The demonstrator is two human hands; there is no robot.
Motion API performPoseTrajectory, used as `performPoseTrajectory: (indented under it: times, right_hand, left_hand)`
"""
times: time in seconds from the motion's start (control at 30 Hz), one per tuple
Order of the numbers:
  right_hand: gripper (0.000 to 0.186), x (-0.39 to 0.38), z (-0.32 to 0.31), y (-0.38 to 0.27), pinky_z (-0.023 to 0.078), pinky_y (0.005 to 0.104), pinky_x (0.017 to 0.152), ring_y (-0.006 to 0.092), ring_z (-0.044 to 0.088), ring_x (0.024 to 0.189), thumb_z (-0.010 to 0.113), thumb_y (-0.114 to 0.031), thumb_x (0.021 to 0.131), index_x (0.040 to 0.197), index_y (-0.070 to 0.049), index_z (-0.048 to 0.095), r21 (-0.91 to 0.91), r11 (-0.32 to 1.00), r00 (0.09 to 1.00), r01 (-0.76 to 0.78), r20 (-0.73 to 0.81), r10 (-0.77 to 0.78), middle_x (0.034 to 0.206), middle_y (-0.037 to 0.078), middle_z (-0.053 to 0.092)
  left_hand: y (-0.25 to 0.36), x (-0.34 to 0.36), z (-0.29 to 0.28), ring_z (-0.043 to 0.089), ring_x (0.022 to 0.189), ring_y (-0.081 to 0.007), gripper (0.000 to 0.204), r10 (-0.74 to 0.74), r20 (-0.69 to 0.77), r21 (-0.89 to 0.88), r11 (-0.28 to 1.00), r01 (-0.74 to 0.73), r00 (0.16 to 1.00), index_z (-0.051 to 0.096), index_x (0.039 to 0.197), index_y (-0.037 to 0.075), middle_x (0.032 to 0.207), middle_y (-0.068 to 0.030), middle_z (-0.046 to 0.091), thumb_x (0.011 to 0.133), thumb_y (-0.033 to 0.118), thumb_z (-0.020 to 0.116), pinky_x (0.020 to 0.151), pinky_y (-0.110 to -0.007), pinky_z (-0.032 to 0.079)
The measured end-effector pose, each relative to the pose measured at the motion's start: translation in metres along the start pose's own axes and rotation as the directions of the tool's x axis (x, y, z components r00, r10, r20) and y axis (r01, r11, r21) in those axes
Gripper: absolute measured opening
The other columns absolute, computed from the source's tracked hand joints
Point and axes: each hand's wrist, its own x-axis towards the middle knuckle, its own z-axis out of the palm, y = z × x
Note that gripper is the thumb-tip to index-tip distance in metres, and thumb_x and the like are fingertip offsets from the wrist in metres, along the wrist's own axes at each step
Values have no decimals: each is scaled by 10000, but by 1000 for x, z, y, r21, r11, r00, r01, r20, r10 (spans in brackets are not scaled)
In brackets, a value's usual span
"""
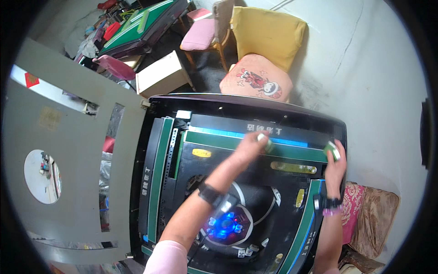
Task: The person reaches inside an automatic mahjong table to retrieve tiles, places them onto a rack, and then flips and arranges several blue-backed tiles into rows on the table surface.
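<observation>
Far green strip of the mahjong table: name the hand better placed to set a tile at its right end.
Right, I judge. The right hand, gripping green-and-white mahjong tiles, is beside that end of the green strip; the left hand is nearer its middle.

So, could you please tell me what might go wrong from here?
The right hand holds a small green-and-white block near the edge of the black table; if it slipped, it might fall over the side. The left forearm reaches past the lit centre unit and could brush it. Loose white tiles beside that unit might get knocked away.
</observation>
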Motion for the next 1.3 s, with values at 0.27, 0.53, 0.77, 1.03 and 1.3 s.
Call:
performPoseTrajectory:
  times: [0.27,0.53,0.77,1.03,1.3]
  right_hand:
    - [351,-199,-56,-90,596,380,739,251,646,977,561,-131,929,1270,-70,506,662,67,599,-746,625,500,1120,113,608]
    - [435,-351,-118,-159,470,382,935,241,597,1053,426,-411,1004,1263,-84,550,633,-199,376,-748,651,659,1140,103,617]
    - [403,-490,-194,-137,453,388,956,261,578,1085,375,-432,1022,1227,-122,531,776,-566,508,-277,619,599,1167,109,607]
    - [354,-670,-249,-74,479,353,938,213,573,1079,583,-283,916,1224,-115,539,330,781,839,-531,72,540,1166,66,589]
    - [418,-844,-337,68,500,214,452,146,602,558,602,-429,916,1039,-29,602,898,-335,146,-285,386,911,777,72,646]
  left_hand:
    - [10,-211,86,601,1068,-240,429,189,180,309,921,-237,965,490,1247,34,1142,-126,595,850,60,649,876,-337,484]
    - [-48,-370,158,578,1043,-322,479,253,502,662,502,-556,827,558,1175,42,1198,-150,577,718,99,690,863,-418,452]
    - [-111,-469,221,451,1223,-303,527,177,784,540,280,-794,596,546,1225,25,1271,-131,524,717,125,649,1021,-511,304]
    - [-210,-547,283,359,1350,-306,527,-95,951,309,237,-921,294,486,1318,79,1457,-155,377,819,190,612,1059,-490,300]
    - [-261,-548,321,355,1324,-385,564,-370,881,459,518,-722,295,471,1314,56,1488,-187,286,814,211,681,1069,-463,352]
